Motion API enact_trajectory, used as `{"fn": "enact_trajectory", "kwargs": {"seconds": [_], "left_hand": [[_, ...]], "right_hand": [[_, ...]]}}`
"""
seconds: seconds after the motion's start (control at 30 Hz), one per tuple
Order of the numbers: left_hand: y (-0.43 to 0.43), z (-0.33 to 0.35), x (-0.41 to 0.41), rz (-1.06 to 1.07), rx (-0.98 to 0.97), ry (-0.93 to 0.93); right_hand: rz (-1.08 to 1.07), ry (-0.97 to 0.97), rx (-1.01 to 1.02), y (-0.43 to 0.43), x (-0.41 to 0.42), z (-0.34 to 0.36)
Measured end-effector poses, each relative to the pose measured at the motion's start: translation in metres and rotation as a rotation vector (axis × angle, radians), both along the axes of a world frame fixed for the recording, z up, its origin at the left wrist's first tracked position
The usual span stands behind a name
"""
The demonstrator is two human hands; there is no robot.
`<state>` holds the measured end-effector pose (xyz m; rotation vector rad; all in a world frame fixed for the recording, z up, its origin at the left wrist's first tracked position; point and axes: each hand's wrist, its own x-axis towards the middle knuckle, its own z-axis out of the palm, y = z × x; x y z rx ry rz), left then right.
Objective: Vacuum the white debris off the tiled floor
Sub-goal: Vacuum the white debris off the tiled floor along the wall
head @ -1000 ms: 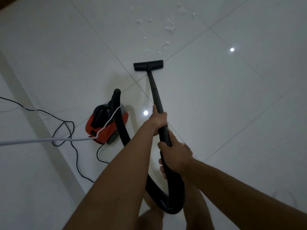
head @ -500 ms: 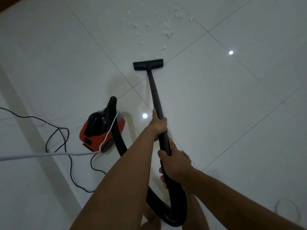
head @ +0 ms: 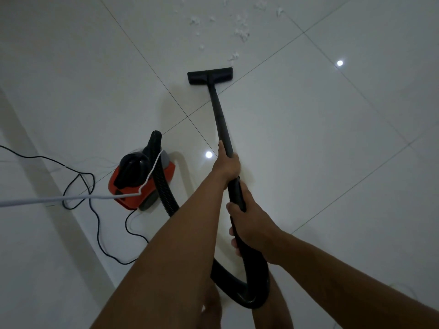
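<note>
White debris (head: pixel 241 34) lies scattered over the tiled floor (head: pixel 320 143) at the top of the view. The black floor nozzle (head: pixel 210 76) rests flat on the tiles, its far edge just short of the nearest flakes. A black wand (head: pixel 221 117) runs back from it. My left hand (head: pixel 226 165) grips the wand higher up. My right hand (head: pixel 249 224) grips the thicker handle end just behind it.
The red and black vacuum body (head: pixel 140 181) sits on the floor to the left, its ribbed black hose (head: pixel 166 191) looping under my arms. A black power cord (head: pixel 95 210) and a white cable (head: pixel 59 199) trail left. My bare legs are at the bottom.
The nozzle has slid forward toward the debris; the closest flakes by its front edge are gone. The vacuum body has shifted a little as the view moved.
</note>
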<state>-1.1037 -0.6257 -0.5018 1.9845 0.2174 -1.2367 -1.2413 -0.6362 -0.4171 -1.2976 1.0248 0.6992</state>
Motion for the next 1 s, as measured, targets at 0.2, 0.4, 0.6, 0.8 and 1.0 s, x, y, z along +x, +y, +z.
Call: {"fn": "enact_trajectory", "kwargs": {"seconds": [0.2,0.4,0.6,0.8,1.0], "left_hand": [[-0.005,0.005,-0.004,-0.025,0.014,-0.024],[-0.004,-0.002,-0.007,-0.036,0.031,-0.017],[-0.015,-0.005,-0.001,-0.018,0.026,-0.016],[-0.028,-0.009,0.016,0.005,0.019,-0.008],[-0.045,-0.012,0.033,0.010,0.029,-0.017]], "right_hand": [[0.034,-0.005,-0.083,0.002,-0.003,-0.009],[0.140,-0.031,-0.177,0.003,-0.010,-0.019],[0.109,-0.002,-0.157,-0.009,-0.001,-0.031],[0.058,0.003,-0.032,-0.035,0.014,-0.027],[0.066,-0.034,0.004,-0.055,0.034,-0.021]]}}
